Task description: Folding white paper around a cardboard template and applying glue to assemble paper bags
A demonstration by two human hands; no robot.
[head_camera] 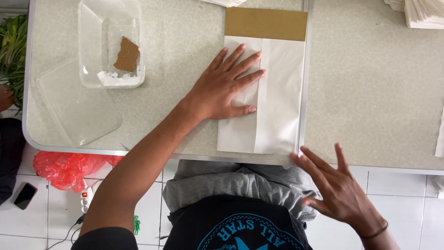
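Folded white paper sheet (277,97), thin and slightly translucent, long rectangle with an overlapping lengthwise seam, lying flat on a pale speckled table (370,83) near the front edge. Beneath its far end, a brown cardboard rectangle (266,23), stiff and matte. To the left, a clear plastic container (111,44) with a torn brown cardboard scrap and white paste inside; beside it a clear lid (78,111). White paper stacks (423,13) at far right. Left hand (224,88) pressed flat on the sheet's left half, fingers spread. Right hand (340,187) open, fingers splayed, off the table edge, just beside the sheet's near right corner, holding nothing.
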